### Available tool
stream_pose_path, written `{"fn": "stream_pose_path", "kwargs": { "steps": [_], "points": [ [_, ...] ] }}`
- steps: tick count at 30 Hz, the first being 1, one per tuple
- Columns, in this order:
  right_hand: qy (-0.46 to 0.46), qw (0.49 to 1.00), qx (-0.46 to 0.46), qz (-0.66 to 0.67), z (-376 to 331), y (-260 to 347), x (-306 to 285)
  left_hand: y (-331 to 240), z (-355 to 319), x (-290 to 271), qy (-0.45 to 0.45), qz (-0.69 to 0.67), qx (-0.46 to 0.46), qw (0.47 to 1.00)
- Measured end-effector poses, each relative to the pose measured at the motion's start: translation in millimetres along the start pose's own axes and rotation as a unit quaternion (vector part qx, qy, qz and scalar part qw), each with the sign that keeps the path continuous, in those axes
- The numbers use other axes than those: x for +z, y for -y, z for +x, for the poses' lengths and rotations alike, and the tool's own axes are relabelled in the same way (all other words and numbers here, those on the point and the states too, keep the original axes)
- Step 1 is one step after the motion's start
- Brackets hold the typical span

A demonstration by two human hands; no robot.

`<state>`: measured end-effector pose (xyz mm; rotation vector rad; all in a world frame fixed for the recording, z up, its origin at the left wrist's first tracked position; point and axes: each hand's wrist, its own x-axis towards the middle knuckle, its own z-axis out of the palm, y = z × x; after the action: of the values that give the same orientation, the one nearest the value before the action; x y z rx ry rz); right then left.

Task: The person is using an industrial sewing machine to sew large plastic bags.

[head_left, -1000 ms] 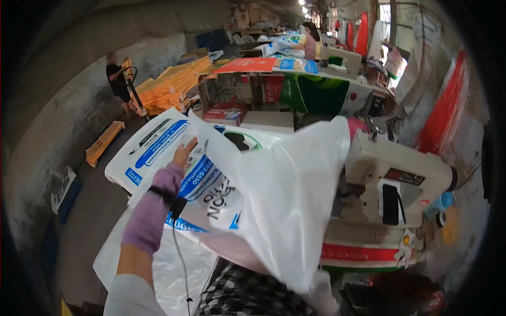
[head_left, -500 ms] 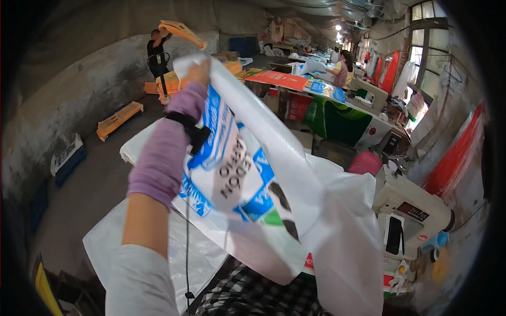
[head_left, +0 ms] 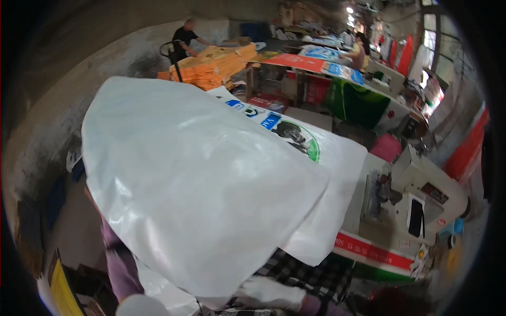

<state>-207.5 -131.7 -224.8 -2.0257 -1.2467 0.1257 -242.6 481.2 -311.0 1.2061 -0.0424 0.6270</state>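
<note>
White plastic sack point(head_left: 195, 174): raised, bowed, partly covering the printed sack point(head_left: 337, 155), left of the sewing machine point(head_left: 435, 189).
Handling stage: apparently midway; lifted, not yet lying flat.
Left hand point(head_left: 90, 198): mostly behind the sack; finger closure cannot be told.
Right hand point(head_left: 271, 293): white-gloved, at the sack's lower edge; grip unclear.

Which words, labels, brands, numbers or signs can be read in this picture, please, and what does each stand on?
I am leaving wording and numbers uncopied, but print shows here:
White printed sheet: white letters on a blue block, partly legible.
Red strip below the sewing machine: pale letters and numbers, partly legible.
Dark plate on that machine: too blurred to read.
Orange-red sheet farther back: any print too blurred.
</note>
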Motion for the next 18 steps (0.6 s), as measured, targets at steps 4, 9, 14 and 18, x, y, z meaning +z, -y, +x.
{"fn": "stream_pose_path", "kwargs": {
  "steps": [4,9,14,18],
  "points": [
    [-0.157,0.976,0.111,0.100,-36.2,-44.4,-15.7,-40.1,8.8,159.7,0.030,-0.129,-0.104,0.986],
    [-0.281,0.835,0.275,-0.385,-21.4,-105.2,-70.1,-25.9,19.3,114.9,-0.038,0.097,-0.172,0.980],
    [-0.091,0.911,0.358,-0.182,31.4,-103.0,-74.7,-53.3,27.3,-26.6,-0.167,0.490,-0.083,0.851],
    [-0.224,0.964,0.136,-0.035,61.8,-100.8,-5.4,-164.1,-5.1,-79.9,-0.175,0.558,-0.025,0.811]
  ]
}}
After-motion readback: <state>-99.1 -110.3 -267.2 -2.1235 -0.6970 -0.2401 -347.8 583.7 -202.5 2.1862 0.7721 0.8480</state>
